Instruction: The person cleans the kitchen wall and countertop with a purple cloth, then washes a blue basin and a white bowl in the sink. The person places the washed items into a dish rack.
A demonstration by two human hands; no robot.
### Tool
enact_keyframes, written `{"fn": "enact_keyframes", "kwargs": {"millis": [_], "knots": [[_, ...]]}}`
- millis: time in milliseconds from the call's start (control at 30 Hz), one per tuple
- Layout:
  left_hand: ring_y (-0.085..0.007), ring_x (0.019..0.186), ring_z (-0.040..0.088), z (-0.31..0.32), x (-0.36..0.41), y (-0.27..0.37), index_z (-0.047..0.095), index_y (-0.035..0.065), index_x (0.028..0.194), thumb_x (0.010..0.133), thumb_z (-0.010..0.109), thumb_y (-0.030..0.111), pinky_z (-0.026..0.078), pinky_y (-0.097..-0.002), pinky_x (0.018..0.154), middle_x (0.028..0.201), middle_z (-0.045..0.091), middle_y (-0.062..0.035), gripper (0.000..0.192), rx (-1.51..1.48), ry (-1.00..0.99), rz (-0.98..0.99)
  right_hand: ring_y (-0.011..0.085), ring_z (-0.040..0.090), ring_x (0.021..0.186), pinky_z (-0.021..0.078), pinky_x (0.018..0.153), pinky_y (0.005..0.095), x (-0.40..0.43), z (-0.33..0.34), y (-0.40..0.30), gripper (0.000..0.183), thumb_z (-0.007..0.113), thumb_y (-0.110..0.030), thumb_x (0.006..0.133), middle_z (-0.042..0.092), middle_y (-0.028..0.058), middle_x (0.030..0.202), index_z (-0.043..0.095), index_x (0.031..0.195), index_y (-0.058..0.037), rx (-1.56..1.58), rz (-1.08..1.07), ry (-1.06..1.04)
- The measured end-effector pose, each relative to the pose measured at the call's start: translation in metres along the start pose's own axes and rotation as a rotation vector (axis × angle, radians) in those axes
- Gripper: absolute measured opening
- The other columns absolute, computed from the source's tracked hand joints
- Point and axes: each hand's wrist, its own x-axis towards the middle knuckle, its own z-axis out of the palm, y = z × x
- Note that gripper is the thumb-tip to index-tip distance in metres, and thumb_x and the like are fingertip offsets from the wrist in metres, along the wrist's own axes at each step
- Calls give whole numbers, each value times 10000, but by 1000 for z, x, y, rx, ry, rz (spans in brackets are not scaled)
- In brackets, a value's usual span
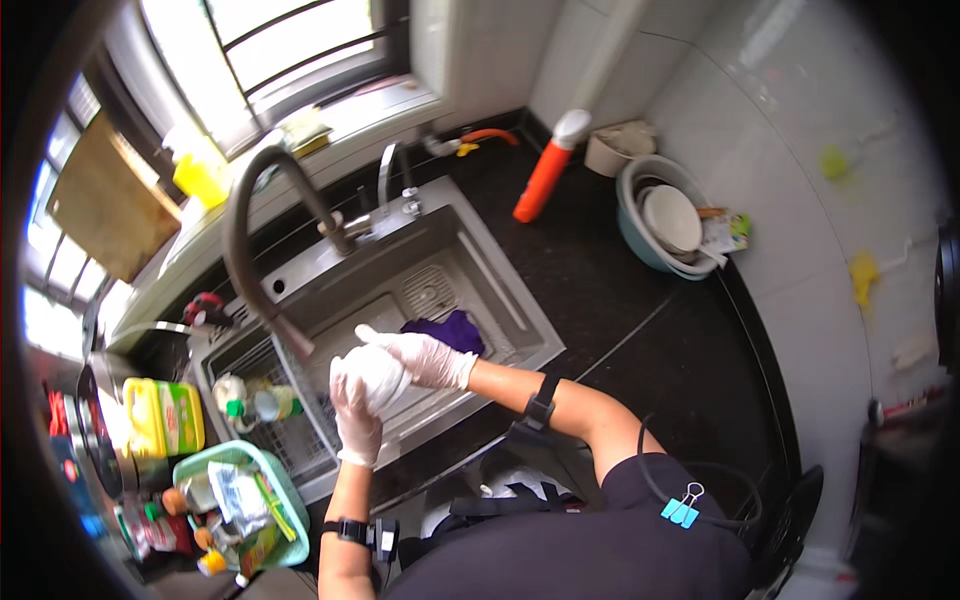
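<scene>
Both hands wear thin whitish gloves and meet over the stainless steel sink (499, 281). Between them is a rounded white object (380, 377), which looks like a bowl or cup; glare and blur hide its details. My left hand (355, 412) grips its near left side. Across its right side and top lies my right hand (433, 358), the thumb raised. A purple cloth (455, 331) rests crumpled in the basin just beyond my right hand. The grey gooseneck faucet (244, 247) arches over the basin, its spout end close to my hands.
Left of the basin, a wire rack (300, 382) holds bottles. A green basket (296, 517) of packets and a yellow container (161, 416) stand at lower left. On the black counter (570, 277) are an orange bottle (544, 176) and a blue-green basin (634, 247) of dishes.
</scene>
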Motion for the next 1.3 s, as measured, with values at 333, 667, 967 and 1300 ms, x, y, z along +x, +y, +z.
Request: {"fn": "enact_keyframes", "kwargs": {"millis": [333,667,967,1300], "knots": [[-513,1459,272,45,40,40,78,258,1601,835,734,33,347,-575,1147,1627,133,-296,1033,-181,-246,103,359,666,1111,550,931,403,-73,-53,-2,511,553,-152,973,635,254,1271,447,1447,9,-171,256,329],[-431,1495,240,59,26,88,42,199,1617,799,675,-94,330,-517,1167,1661,89,-198,1075,-259,-184,-289,258,683,982,562,810,422,-184,-323,13,335,605,-246,974,672,184,994,550,1153,31,-591,786,701],[-359,1441,314,64,1,107,57,178,1623,790,642,-84,337,-459,1161,1646,138,-128,1051,-369,-163,-791,415,740,860,631,670,514,-278,-517,64,525,479,-274,979,692,240,1082,365,1430,-30,252,1635,841],[-299,1461,311,35,-12,96,164,96,1602,812,641,-65,343,-425,1161,1642,209,-126,937,-295,-316,-725,165,687,600,466,451,308,-298,-505,123,235,424,-204,980,728,107,816,511,1174,-104,52,1818,641]]}}
